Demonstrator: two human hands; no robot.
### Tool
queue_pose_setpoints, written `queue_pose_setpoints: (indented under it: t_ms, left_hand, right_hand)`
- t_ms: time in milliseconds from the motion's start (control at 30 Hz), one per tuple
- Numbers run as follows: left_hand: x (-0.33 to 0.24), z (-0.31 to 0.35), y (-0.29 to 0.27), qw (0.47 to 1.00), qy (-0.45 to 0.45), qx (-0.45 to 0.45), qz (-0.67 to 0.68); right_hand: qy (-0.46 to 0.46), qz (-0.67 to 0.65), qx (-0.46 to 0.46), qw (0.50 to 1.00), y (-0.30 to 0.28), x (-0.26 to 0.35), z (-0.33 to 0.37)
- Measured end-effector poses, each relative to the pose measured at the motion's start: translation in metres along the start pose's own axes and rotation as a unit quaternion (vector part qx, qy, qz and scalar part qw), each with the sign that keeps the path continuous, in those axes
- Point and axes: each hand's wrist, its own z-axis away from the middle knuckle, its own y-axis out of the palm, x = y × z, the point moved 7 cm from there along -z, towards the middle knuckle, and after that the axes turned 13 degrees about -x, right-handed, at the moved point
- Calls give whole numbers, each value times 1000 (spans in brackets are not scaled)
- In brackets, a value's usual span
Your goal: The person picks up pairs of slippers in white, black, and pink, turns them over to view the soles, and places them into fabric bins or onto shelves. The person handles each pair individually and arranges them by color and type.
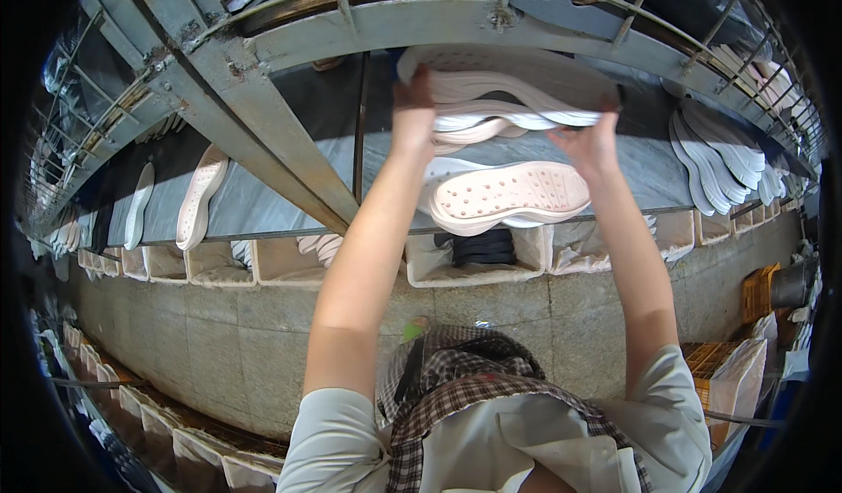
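Both arms reach out over the grey worktop (298,160). A stack of shoe soles (526,111), white and pale pink, is held between my two hands, partly in the shelf's shadow. My left hand (416,111) is closed round its left end, my right hand (589,145) round its right end; some fingers are hidden in shadow or behind the soles. Nearer to me, a pale pink sole (509,196) with rows of small dots lies across a white sole (436,174) by the worktop's front edge.
A metal shelf frame (377,32) crosses above the worktop, with a slanting post (272,133) left of my arm. White soles (710,155) fan out at right; single soles (202,196) lie at left. Lined bins (421,265) hang under the front edge, one holding black pieces (481,247).
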Motion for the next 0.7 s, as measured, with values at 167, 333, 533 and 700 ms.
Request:
queue_pose_setpoints:
  t_ms: [167,333,533,700]
  left_hand:
    - [18,-16,-24,997,-20,-41,58]
    - [4,-18,-17,997,-44,-36,58]
    - [-63,-11,-3,1000,-12,3,2]
    - [-93,5,-5,997,24,15,65]
  right_hand:
    - [-10,132,-20,991,12,-35,-30]
    - [-21,132,9,991,21,-20,-32]
    - [-91,95,16,991,41,39,5]
    - [-88,92,50,991,59,55,21]
